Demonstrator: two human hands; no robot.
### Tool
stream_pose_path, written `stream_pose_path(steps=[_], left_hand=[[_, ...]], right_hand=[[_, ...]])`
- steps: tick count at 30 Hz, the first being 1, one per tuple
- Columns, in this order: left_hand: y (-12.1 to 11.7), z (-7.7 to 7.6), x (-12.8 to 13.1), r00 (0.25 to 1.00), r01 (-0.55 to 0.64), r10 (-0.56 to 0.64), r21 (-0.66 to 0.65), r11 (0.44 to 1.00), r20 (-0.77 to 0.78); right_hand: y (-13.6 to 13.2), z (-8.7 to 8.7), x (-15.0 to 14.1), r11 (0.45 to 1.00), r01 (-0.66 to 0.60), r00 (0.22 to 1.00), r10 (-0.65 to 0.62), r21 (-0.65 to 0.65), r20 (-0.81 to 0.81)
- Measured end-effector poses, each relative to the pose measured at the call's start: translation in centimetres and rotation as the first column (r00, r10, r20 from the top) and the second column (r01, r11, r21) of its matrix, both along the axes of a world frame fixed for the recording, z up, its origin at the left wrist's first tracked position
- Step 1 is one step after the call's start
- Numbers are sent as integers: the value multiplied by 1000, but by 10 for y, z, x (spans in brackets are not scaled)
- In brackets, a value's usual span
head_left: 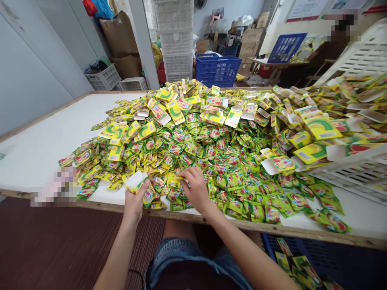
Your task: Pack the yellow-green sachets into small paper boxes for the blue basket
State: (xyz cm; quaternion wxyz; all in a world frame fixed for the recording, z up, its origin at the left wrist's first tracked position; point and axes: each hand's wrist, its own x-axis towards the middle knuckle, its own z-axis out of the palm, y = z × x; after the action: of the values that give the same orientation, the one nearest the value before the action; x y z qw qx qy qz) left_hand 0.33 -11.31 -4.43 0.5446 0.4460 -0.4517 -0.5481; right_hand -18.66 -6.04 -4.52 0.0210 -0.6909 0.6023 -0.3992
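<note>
As the left hand (134, 203) grips an open-flapped carton (136, 180), the right hand (196, 187), just right of it, pinches what seems a packet (179, 177) (only a yellow edge shows) pointing leftward.

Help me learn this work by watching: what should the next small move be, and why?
Probably the right hand should bring one packet over to the box. The left hand holds that box with its white flap open, and the right hand is among the loose packets; whether it already grips one is hard to tell.
</note>
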Motion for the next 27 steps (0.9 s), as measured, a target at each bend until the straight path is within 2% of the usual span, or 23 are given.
stream_pose_path(steps=[2, 4, 7, 11, 15, 18, 20, 22, 24, 27], left_hand=[[0, 3, -5, 1000, -12, 12, -13, 1000, 1], [1, 7, -11, 1000, -23, 23, -32, 999, 1], [3, 10, -17, 1000, -13, 14, -59, 998, 14], [5, 7, -16, 998, 43, -43, -12, 999, 39], [6, 8, -11, 995, 74, -75, 18, 997, 61], [11, 15, -13, 986, 131, -133, 30, 991, 103], [19, 20, -21, 943, 281, -286, 55, 958, 169], [29, 22, -36, 865, 434, -439, 77, 898, 242], [39, 23, -54, 831, 472, -473, 80, 878, 294], [49, 21, -77, 817, 488, -492, 94, 868, 301]], right_hand=[[5, -9, 1, 988, -157, 975, 157, 9, -159], [8, -20, 4, 962, -260, 914, 273, 83, -300], [11, -32, 7, 956, -258, 891, 292, 142, -346], [12, -31, 10, 952, -221, 882, 288, 212, -374], [9, -23, 12, 964, -218, 949, 247, 155, -198], [14, -14, 4, 992, -85, 995, 80, 96, 56], [23, -8, -7, 995, 25, 947, -54, 95, 317], [34, -6, -19, 989, 63, 847, -124, 134, 517], [45, -7, -30, 983, 41, 808, -138, 179, 573], [59, -12, -43, 974, 41, 793, -168, 223, 586]])
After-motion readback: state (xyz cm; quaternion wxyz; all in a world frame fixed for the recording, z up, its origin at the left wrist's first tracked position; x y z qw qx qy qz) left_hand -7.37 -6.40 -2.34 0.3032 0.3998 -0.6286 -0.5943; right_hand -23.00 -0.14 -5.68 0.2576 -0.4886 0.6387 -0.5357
